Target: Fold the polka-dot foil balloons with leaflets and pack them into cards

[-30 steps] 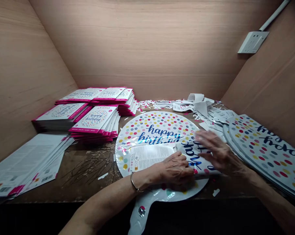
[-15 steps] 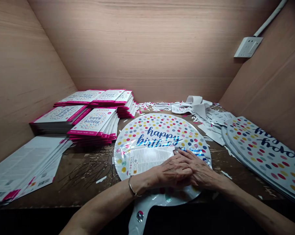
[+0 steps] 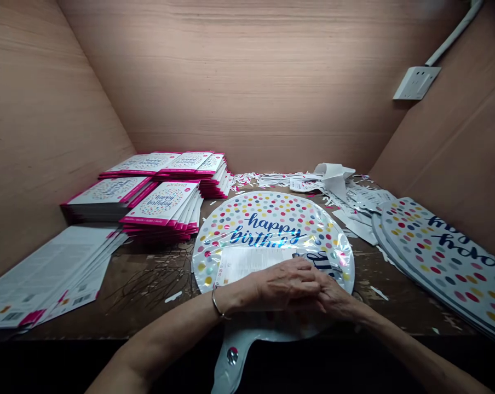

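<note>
Round white polka-dot foil balloon (image 3: 272, 219) lies flat on dark, worn wooden bench (image 3: 149, 312). Your left hand (image 3: 288, 283) and right hand (image 3: 335, 297) sit narrow, touching, on its lower part; cannot tell whether they grip it.

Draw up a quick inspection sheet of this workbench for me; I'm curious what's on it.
Surface: worn dark wooden bench, scratched and flecked with paper bits.
Job's things: foil balloon with coloured dots and "happy birthday", lying flat, with a printed leaflet on it.
Clutter: white and pink paper scraps along the back, plus a curled paper strip.
Hands: left hand and right hand rest together on the balloon, fingers lying flat.
Cables: white conduit running to a wall socket; loose cables: nothing seen.
Surroundings: wood-veneer walls, pink-edged balloon packs stacked left, more balloons piled right.
</note>
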Demonstrator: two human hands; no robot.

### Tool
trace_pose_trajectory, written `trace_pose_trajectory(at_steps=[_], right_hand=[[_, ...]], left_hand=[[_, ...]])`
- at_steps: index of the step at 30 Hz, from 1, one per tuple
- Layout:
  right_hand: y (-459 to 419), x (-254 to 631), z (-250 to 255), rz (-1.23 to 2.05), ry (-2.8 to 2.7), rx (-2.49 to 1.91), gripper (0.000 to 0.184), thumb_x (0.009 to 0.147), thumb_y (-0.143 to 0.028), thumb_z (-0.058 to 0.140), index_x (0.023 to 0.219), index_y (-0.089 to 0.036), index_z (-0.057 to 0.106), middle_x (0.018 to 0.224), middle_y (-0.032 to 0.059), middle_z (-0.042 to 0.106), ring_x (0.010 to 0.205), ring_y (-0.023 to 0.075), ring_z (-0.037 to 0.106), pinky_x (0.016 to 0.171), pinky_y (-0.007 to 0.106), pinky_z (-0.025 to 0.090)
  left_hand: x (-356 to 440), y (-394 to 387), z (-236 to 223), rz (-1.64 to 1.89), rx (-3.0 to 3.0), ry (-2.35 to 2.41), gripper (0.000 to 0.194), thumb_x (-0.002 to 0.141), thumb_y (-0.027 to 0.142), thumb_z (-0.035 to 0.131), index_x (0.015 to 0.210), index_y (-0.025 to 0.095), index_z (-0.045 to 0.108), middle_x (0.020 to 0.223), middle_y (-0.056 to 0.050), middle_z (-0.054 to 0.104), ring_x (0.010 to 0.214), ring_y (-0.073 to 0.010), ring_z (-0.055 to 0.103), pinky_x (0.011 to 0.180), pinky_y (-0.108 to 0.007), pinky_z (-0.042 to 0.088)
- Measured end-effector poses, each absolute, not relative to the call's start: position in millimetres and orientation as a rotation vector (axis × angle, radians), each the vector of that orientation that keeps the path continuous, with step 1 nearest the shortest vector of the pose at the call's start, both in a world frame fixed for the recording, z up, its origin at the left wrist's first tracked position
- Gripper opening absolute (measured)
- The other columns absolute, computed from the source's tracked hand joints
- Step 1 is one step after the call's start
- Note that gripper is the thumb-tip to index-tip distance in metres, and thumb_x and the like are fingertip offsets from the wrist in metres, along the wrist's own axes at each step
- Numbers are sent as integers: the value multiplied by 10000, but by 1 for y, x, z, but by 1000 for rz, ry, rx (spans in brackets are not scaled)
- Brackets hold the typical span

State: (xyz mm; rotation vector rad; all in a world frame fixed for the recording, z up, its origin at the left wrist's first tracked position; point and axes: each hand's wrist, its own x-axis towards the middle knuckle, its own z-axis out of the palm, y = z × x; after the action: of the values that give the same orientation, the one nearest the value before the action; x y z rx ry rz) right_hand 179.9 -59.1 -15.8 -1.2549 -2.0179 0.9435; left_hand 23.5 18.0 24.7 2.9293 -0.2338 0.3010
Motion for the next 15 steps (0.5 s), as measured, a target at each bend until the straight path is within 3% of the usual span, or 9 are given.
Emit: trace_pose_trajectory(at_steps=[2,5,7,9,12,15], right_hand=[[-55,183,-13,1006,-1942,-1267,376,871,-252,374,1188,-240,574,1271,50,518,1193,228,428,1002,413,346],[-48,188,0,990,-2207,-1162,423,862,-175,388,1262,-256,502,1372,29,410,1283,202,308,1071,395,235],[-42,190,9,862,-2483,-1027,410,867,-167,393,1247,-264,512,1363,24,420,1295,193,283,1094,406,166],[-38,191,14,706,-2638,-932,346,879,-210,413,1190,-266,554,1294,26,492,1253,194,346,1097,420,147],[-34,192,10,559,-2693,-893,257,880,-290,441,1065,-261,617,1184,26,566,1176,201,424,1091,431,157],[-32,187,0,524,-2725,-903,246,883,-289,415,983,-257,637,1109,30,597,1122,201,456,1079,427,180]], left_hand=[[9,30,32,322,2954,-60,318,928,395,363,1049,186,570,1085,-69,591,1006,-187,501,952,-323,332],[-29,47,29,292,3036,466,386,894,484,393,1033,184,593,1194,-101,545,1126,-270,431,995,-471,256],[-58,52,18,161,2988,793,454,887,540,351,1104,211,576,1269,-104,499,1196,-315,377,997,-546,210],[-83,50,2,9,2912,943,542,871,594,319,1278,262,452,1379,-94,396,1277,-345,282,1006,-592,156],[-100,44,-16,-73,2847,981,655,852,640,292,1400,284,258,1485,-76,186,1355,-347,92,1037,-601,57],[-99,40,-19,-78,2798,948,689,856,639,278,1420,249,214,1493,-93,138,1368,-323,40,1065,-563,43]])
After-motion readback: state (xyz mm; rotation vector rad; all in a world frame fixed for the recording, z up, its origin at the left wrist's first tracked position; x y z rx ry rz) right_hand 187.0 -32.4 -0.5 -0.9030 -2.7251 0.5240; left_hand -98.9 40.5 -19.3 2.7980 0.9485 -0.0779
